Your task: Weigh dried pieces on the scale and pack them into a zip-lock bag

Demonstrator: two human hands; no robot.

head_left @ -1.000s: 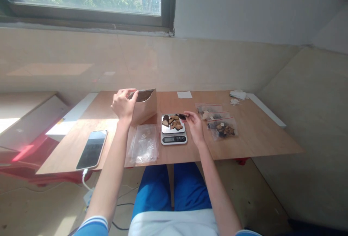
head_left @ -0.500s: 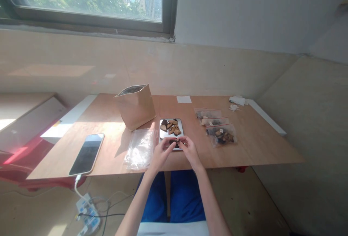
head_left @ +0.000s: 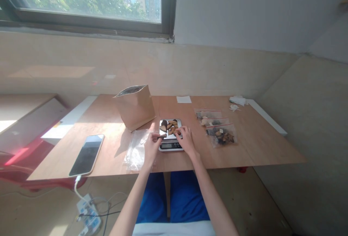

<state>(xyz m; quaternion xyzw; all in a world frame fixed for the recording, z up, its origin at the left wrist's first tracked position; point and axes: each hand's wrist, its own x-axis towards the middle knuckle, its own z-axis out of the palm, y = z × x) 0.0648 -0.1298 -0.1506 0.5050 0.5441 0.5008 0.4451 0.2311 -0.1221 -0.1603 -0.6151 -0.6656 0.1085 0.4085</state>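
I see three filled bags [head_left: 217, 125] at three o'clock; my left hand [head_left: 151, 146] pinches a piece, my right hand [head_left: 185, 138] pinches another on the scale [head_left: 170, 144] (empty bags [head_left: 137, 149] wait).

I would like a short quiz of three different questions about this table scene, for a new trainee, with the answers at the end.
1. True or false: the brown paper bag lies flat on the table.
2. Which thing lies nearest the table's left front corner? A) phone B) white paper slip C) filled plastic bags
3. Fill in: the right hand rests at the pieces on the ____.

Key
1. False. It stands upright with its top open.
2. A.
3. Scale. The left hand pinches a small dark piece beside it, above the empty clear bags.
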